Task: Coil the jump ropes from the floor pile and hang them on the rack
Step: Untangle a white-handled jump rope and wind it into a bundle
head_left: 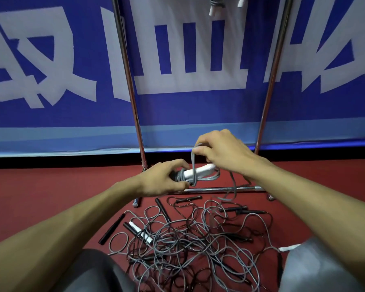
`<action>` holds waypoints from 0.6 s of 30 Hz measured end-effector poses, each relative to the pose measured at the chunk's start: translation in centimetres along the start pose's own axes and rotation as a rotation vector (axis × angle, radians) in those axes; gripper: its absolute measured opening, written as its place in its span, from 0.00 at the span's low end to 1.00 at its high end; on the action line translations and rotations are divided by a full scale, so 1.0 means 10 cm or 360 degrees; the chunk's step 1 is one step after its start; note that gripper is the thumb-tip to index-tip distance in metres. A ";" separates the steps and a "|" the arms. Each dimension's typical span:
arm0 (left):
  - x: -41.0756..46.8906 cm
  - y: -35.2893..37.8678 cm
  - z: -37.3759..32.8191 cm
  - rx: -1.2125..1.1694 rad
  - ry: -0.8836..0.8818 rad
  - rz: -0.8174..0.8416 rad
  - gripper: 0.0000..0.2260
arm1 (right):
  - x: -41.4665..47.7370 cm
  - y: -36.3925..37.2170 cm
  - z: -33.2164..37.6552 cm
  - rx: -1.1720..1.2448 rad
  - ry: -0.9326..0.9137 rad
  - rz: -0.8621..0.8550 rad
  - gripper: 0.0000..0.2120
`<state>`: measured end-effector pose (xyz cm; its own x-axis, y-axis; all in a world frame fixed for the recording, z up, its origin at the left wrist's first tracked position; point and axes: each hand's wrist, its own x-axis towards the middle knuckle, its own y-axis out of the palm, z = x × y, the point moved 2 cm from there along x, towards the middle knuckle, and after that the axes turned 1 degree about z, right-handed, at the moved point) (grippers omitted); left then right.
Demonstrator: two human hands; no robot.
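Observation:
A grey jump rope with white handles [199, 171] is bundled between my hands above the floor. My left hand [162, 180] grips the left end of the bundle. My right hand [221, 150] pinches a loop of the grey cord and holds it up over the handles; a loose tail hangs down to the right. Below lies the floor pile [188, 239] of tangled grey and black ropes with black and white handles. The metal rack [133, 95] stands just behind, and a coiled rope [216, 3] hangs near its top.
A blue banner wall [51, 70] with large white characters stands behind the rack. The rack's bottom bar [219, 189] runs across the red floor [40, 197]. My knees in grey trousers [97, 272] frame the pile.

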<state>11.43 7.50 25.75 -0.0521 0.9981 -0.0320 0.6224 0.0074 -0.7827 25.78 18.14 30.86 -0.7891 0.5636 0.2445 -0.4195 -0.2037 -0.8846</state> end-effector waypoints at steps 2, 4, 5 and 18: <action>-0.03 0.02 -0.08 -0.0187 0.0070 0.0103 0.11 | 0.01 -0.04 -0.07 0.0026 0.0160 -0.0059 0.18; -0.05 0.06 -0.15 -0.0331 0.0098 0.0204 0.11 | 0.02 -0.06 -0.15 0.0071 0.0284 -0.0037 0.23; -0.06 0.07 -0.19 -0.0403 0.0106 0.0217 0.10 | 0.03 -0.06 -0.18 0.0111 0.0323 -0.0007 0.25; -0.02 0.01 -0.30 -0.1187 -0.0217 -0.0244 0.07 | -0.01 0.08 -0.37 0.0352 0.0397 0.0426 0.19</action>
<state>13.89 7.50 27.55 -0.2457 0.9667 -0.0712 0.9594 0.2321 -0.1605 27.21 20.92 28.66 -0.7620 0.6383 -0.1095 -0.3225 -0.5206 -0.7905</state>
